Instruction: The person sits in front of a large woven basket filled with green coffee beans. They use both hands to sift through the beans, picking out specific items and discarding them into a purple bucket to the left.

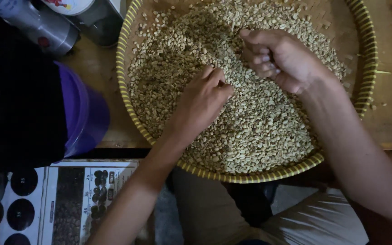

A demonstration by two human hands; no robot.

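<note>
A round woven tray (364, 90) with a yellow striped rim sits on a wooden table and is heaped with pale green coffee beans (255, 127). My left hand (203, 102) rests on the beans near the tray's middle, its fingers curled and pinched together on the bean layer. My right hand (280, 59) is further back and to the right, fingers bent inward, touching the beans. Whether either hand holds beans between its fingertips is hidden.
A purple plastic container (85, 113) stands left of the tray beside a dark shape. Metal cans (51, 27) are at the back left. A printed chart (69, 199) with dark circles lies at the lower left. My lap (305, 218) is below the table's edge.
</note>
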